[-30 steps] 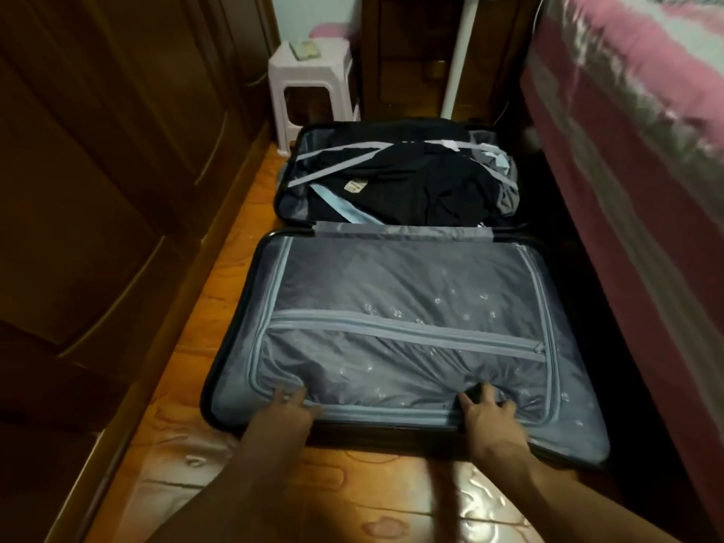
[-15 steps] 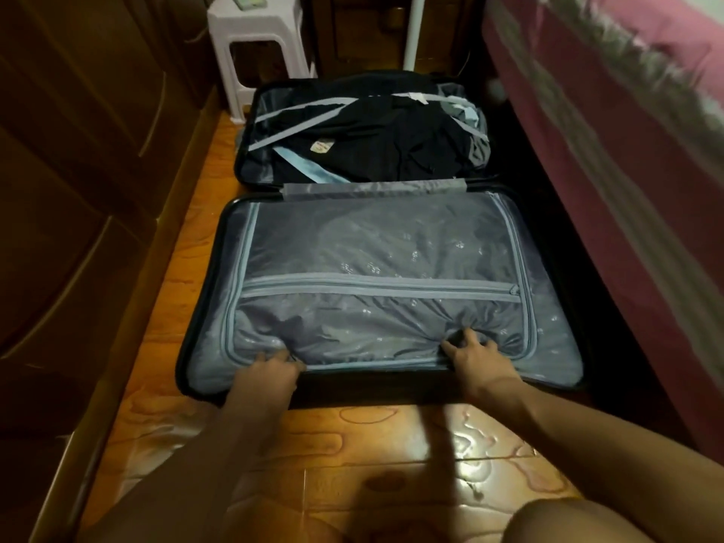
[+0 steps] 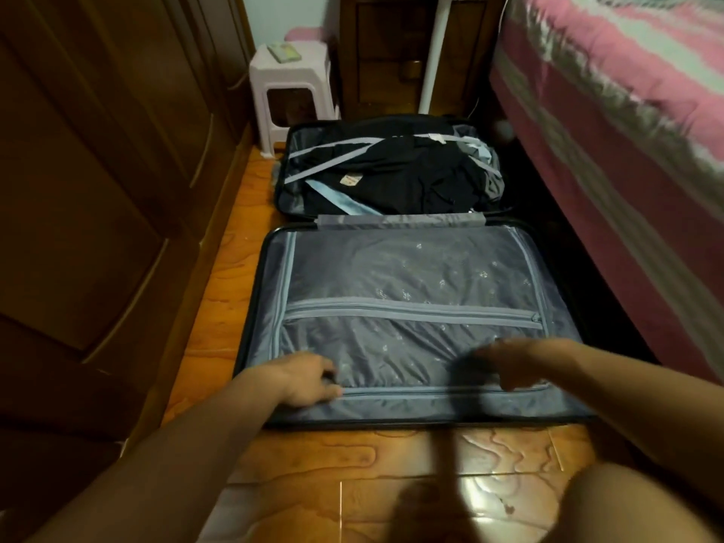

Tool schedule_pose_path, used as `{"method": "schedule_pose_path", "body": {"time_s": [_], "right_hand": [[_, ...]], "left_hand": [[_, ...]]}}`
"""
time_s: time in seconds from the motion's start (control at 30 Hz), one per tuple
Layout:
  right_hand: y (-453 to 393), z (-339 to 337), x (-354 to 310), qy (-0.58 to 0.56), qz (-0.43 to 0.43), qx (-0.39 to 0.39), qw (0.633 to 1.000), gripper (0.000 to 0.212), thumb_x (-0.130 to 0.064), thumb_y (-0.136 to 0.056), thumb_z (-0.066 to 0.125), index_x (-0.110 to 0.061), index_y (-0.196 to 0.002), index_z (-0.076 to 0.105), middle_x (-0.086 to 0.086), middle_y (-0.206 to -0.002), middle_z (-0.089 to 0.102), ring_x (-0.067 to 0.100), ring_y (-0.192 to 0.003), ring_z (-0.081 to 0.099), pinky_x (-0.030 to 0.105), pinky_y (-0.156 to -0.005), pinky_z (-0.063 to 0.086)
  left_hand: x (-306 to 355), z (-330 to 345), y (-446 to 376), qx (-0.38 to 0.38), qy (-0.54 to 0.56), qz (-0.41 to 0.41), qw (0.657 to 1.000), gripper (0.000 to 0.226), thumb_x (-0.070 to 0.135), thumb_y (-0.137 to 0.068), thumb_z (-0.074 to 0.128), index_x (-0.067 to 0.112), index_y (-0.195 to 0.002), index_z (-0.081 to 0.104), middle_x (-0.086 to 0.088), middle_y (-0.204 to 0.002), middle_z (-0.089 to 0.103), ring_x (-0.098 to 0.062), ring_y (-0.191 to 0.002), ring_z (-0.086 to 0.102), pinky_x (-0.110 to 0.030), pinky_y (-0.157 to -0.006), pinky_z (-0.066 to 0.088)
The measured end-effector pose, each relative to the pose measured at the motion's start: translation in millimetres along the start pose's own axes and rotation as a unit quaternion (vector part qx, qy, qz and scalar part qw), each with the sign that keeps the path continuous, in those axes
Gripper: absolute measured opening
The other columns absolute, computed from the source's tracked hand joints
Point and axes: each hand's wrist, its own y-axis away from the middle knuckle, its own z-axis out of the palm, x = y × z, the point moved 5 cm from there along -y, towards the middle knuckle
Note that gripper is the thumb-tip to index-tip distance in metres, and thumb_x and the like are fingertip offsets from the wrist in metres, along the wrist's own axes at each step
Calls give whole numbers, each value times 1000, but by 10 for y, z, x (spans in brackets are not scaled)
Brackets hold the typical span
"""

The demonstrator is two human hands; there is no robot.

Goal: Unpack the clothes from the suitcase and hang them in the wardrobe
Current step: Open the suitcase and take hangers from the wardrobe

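Head view | suitcase [image 3: 270,307] open at 12 o'clock, clothes [image 3: 411,178] strapped in far half | our left hand [image 3: 309,380] presses the cover's near zip, could snag | right hand [image 3: 513,364] blurred, grip unclear

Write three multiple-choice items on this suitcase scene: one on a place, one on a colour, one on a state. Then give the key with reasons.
1. Where does the pale plastic stool stand?
A. beyond the open dark hard-shell suitcase
B. on the bed
C. inside the suitcase

2. What colour is the zipped fabric divider over the near half?
A. red
B. grey
C. yellow

3. How are the dark folded clothes in the far half?
A. hung up
B. strapped under crossed grey straps
C. spread on the floor

Key: 1 A, the stool stands past the far half. 2 B, the cover is grey. 3 B, straps cross over them.

The left hand rests at the divider's lower zip.
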Motion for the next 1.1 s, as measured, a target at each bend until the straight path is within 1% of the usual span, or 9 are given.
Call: {"method": "schedule_pose_path", "body": {"time_s": [0.13,0.23,0.37,0.5,0.67,0.83,0.9,1.0,1.1], "right_hand": [[-69,-154,-417,-21,-30,1,999,98,-39,-82,78,-28,-158,17,9,-156,34,30,-133,48,39,-108,44],[-148,178,-735,13,-4,17,1000,108,-53,-82,71,-27,-160,1,12,-164,9,40,-139,38,46,-111,40],[-187,562,-743,46,39,71,996,72,-27,-100,40,-19,-159,0,25,-158,12,45,-125,49,50,-100,48],[-89,513,-609,20,50,73,996,65,-20,-100,38,-7,-157,11,25,-144,37,39,-122,55,46,-99,48],[-125,522,-647,42,61,28,997,72,-26,-99,49,-6,-157,12,26,-148,33,39,-124,54,46,-98,48],[-7,236,-675,-19,32,16,999,62,-23,-93,60,-14,-149,35,17,-144,49,33,-128,54,39,-103,46],[279,-75,-699,-42,6,15,999,59,-22,-93,60,-17,-148,38,15,-140,53,31,-126,56,39,-103,48],[920,-825,-648,-60,2,52,997,54,-15,-95,53,-15,-148,39,16,-139,54,33,-124,56,42,-102,49],[1837,-1894,-504,-97,13,101,990,52,-14,-97,46,-16,-149,38,17,-140,51,35,-124,55,42,-102,48]], "left_hand": [[-153,362,30,-78,-129,-50,987,111,76,-75,65,47,-157,-3,-1,-167,-16,-37,-153,-11,-66,-119,6],[-53,667,-32,14,-141,-56,988,92,55,-95,56,44,-156,-12,-9,-163,-30,-42,-149,-24,-75,-113,0],[-66,799,-70,96,-139,-41,985,78,13,-103,45,42,-158,-2,-7,-166,-21,-43,-150,-22,-80,-108,1],[72,804,-38,107,-140,-28,984,83,1,-100,43,44,-158,2,-1,-167,-19,-40,-150,-22,-81,-106,1],[64,734,-114,63,-103,-37,992,67,37,-106,45,48,-157,3,4,-167,-18,-37,-151,-22,-81,-108,4],[45,629,-6,-23,-94,-24,995,91,53,-93,61,48,-156,-3,2,-167,-17,-36,-152,-17,-72,-115,10],[70,367,278,-58,-44,-33,997,92,61,-87,63,46,-158,6,-4,-169,-2,-34,-154,0,-60,-120,18],[256,-471,885,5,24,-41,999,54,56,-93,53,34,-143,48,-7,-148,49,-29,-131,50,-44,-106,45],[479,-1617,1803,92,63,-69,991,36,48,-99,46,31,-127,61,-5,-131,63,-30,-114,61,-40,-95,53]]}}
